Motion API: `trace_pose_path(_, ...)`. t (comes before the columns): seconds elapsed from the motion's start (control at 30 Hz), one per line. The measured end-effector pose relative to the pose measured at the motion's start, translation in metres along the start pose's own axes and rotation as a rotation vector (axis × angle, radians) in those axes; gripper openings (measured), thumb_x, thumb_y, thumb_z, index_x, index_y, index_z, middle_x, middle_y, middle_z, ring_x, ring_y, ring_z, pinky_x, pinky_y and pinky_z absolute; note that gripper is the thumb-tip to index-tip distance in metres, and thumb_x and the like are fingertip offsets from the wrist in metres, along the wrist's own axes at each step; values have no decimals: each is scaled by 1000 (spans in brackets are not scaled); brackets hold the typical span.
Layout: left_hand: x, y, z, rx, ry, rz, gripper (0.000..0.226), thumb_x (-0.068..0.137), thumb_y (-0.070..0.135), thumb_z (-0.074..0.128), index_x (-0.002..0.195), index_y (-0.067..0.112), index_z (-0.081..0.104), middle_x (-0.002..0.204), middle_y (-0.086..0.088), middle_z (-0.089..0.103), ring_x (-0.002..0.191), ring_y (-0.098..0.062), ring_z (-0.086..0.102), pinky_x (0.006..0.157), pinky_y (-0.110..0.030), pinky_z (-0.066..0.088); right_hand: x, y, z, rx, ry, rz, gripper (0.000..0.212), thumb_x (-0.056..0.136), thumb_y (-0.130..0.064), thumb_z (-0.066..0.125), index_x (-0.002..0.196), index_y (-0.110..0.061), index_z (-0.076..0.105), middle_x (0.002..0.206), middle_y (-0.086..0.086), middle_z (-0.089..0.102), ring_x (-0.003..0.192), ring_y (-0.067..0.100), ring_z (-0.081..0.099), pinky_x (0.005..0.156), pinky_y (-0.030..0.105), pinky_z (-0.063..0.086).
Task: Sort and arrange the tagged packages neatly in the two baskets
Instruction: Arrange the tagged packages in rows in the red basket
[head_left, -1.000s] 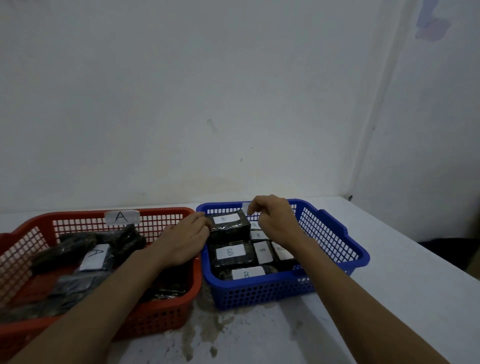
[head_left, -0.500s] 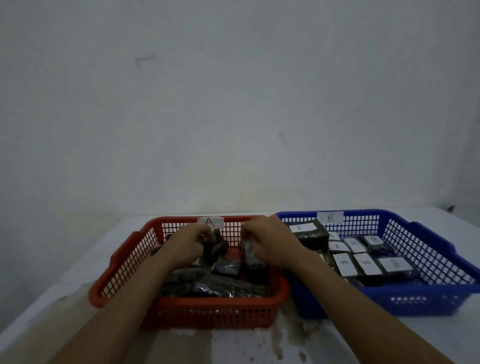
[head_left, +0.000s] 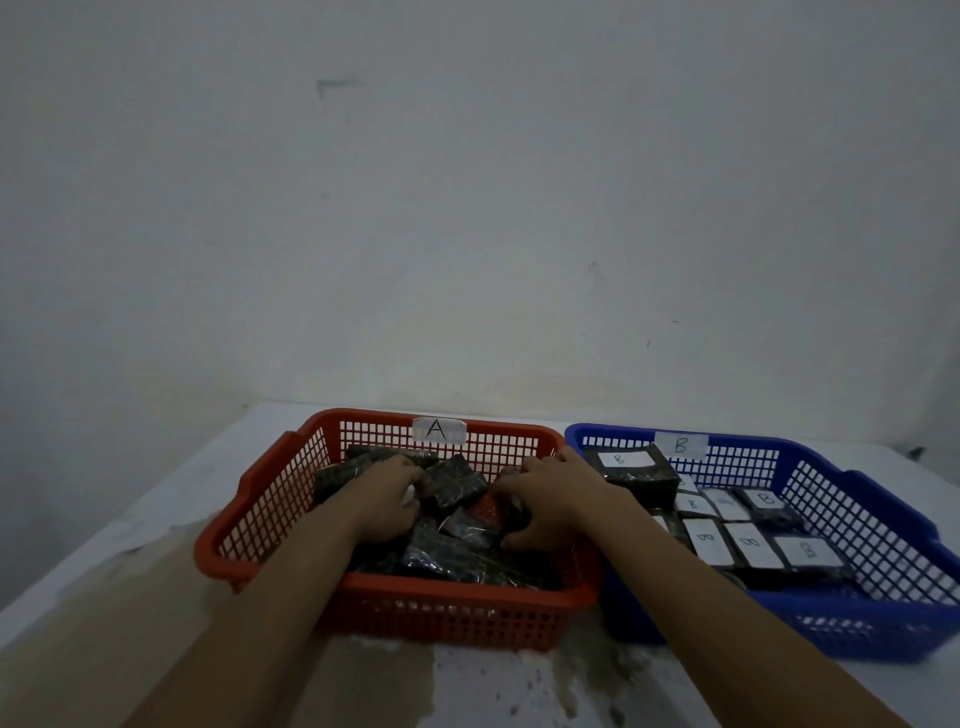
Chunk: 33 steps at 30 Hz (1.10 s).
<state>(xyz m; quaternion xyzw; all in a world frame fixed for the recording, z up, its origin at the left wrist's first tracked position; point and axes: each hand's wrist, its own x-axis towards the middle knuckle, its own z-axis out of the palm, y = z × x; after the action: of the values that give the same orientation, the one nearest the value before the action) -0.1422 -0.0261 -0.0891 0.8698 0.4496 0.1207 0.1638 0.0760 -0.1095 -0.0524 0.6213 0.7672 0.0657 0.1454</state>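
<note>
Both hands have sunk deeper into the red plastic mesh basket (head_left: 270, 525), left hand (head_left: 387, 501) and right hand (head_left: 558, 501) curled on jumbled black wrapped packages (head_left: 452, 486). At three o'clock, the blue plastic mesh basket (head_left: 883, 525) looks tidy; red remains.

Both bare forearms reach fwd & converge toward centre, left hand (head_left: 387, 499) palm down w/ fingers curled under, right hand (head_left: 556, 501) palm down, knuckles up, fingers bent & thumb tucked low, hands near but apart; grip on either can't be told.
</note>
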Motion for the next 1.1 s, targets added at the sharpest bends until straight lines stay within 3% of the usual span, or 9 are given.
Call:
trace_pose_path(0.2,3,-3,1,57,-20,-15,21,94,25,61,116,25,63,142,-3,45,133,-24,42,111,-46,38,4,-2,10,-90,88,54,78,76,-66,69,140,-30,44,137,5,54,126,26,48,110,48,28)
trace_pose_path(0.3,5,-5,2,54,-16,-20,19,94,25,62,113,25,63,141,-5,46,132,-25,42,110,-47,39,7,-4,14,-66,196,105,63,80,-60,67,129,-26,47,125,6,60,117,27,54,107,47,31)
trace_pose_path(0.37,6,-6,3,58,-13,-21,20,93,23,62,113,24,64,141,-5,45,132,-26,42,110,-47,39,7,-3,12,124,307,125,43,85,-54,60,116,-27,49,110,1,63,105,22,59,104,47,38)
trace_pose_path(0.47,7,-6,4,65,5,-20,14,92,24,61,107,25,62,137,-5,47,127,-26,45,106,-46,42,2,3,6,733,474,144,26,89,-45,56,107,-30,46,91,-7,65,78,7,64,75,36,57)
trace_pose_path(0.53,8,-6,4,69,10,-17,13,92,25,61,105,25,62,135,-5,48,124,-25,47,104,-46,44,-2,10,3,980,552,153,21,92,-39,57,107,-30,44,87,-4,66,69,3,65,57,27,57)
trace_pose_path(0.57,8,-7,3,71,12,-16,14,92,25,61,106,25,63,134,-5,49,123,-25,47,104,-46,44,-3,13,3,1050,580,172,18,95,-38,56,105,-31,43,86,-4,65,70,6,67,55,29,58)
trace_pose_path(0.7,7,-7,3,59,16,-10,15,92,25,61,107,25,63,133,-4,49,123,-24,48,104,-45,45,-4,18,3,1144,593,219,12,101,-42,48,105,-31,43,92,-3,64,85,24,69,65,44,60)
trace_pose_path(0.87,7,-6,2,62,11,-12,16,93,24,60,108,24,63,134,-4,50,122,-23,48,104,-44,45,1,18,5,1070,650,232,13,104,-44,41,108,-36,50,113,1,53,94,9,60,70,24,56)
trace_pose_path(1.1,5,-3,0,58,20,-8,14,93,24,62,107,23,59,131,-5,51,123,-23,48,104,-43,45,7,16,5,1017,618,245,25,105,-39,41,123,-26,53,122,7,49,100,18,61,74,27,57)
